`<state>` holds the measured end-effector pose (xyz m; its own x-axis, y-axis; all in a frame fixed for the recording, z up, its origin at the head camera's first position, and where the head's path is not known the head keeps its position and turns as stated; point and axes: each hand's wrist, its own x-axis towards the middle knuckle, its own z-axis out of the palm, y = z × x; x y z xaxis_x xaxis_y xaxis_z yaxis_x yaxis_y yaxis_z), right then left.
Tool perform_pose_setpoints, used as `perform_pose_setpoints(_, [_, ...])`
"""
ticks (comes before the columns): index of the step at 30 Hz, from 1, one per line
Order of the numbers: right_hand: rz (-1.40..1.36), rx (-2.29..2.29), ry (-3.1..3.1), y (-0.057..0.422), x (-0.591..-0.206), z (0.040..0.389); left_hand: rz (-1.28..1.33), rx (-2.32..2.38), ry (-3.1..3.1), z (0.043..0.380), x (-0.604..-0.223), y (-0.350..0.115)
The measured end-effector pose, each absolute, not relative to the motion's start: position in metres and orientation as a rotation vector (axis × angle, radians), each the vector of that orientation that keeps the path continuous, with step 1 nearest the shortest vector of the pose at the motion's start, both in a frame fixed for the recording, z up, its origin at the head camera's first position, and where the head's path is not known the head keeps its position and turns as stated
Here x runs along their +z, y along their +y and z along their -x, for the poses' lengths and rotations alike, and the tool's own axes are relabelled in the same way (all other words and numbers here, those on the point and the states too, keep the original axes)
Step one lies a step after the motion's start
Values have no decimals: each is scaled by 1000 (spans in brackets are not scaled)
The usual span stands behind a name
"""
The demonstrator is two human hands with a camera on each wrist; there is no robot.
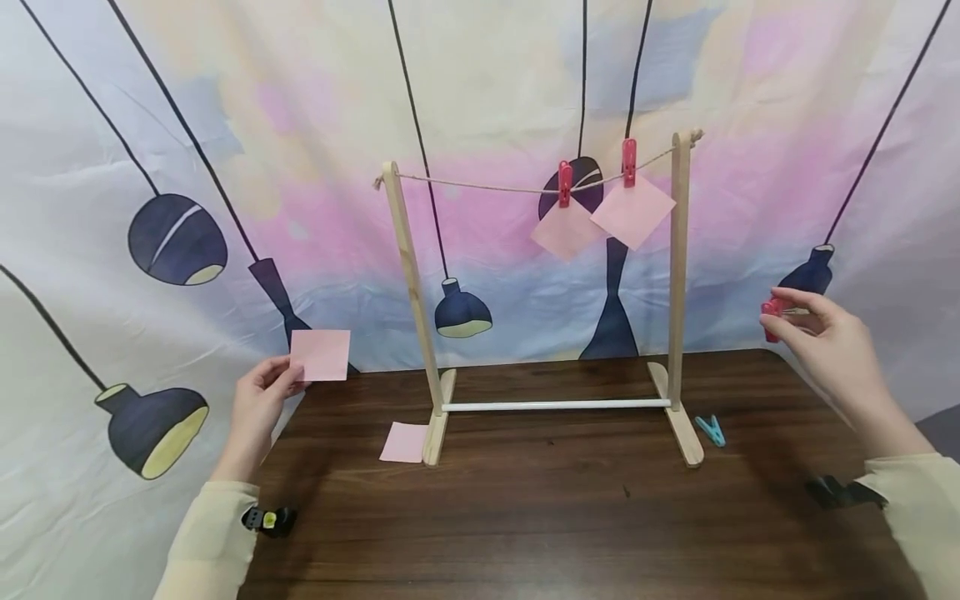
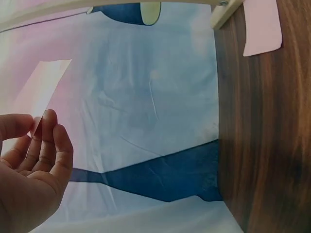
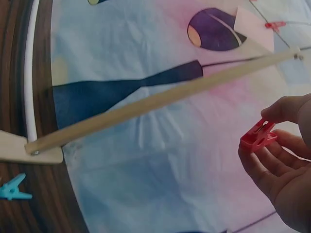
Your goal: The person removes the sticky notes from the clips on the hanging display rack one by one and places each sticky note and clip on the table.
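At the left, my left hand [image 1: 258, 400] pinches a pink paper square [image 1: 321, 355] by its lower left corner, held up off the table; the left wrist view shows the same paper [image 2: 43, 87] between thumb and fingers. Out to the right, my right hand [image 1: 828, 346] holds a red clothespin [image 1: 772, 318] between thumb and fingertips, seen closer in the right wrist view as a red clothespin [image 3: 258, 136]. Between the hands, a string [image 1: 480, 187] runs across a wooden frame [image 1: 679, 275]. Two red clothespins [image 1: 565, 183] hang two pink papers [image 1: 633, 211] from its right half.
Another pink paper [image 1: 403, 442] lies on the dark wooden table [image 1: 555, 517] by the frame's left foot. Near the right foot lies a blue clothespin [image 1: 710, 430]. A white rod [image 1: 555, 406] joins the feet. Behind hangs a cloth [image 1: 510, 83] printed with lamps.
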<state>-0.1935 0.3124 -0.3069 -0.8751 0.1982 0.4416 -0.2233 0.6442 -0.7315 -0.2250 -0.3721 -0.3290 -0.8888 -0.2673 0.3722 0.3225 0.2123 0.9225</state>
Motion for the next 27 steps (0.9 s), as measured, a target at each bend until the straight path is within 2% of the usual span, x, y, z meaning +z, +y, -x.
perform_pose_setpoints(14, [44,1161,-2223,336,-355,198,-72,-1635,-2211,227,-365,-385])
perform_pose_setpoints(27, [92,1026,-2414,338,-403,213,-31,-1552,-2404,224,-394,-390])
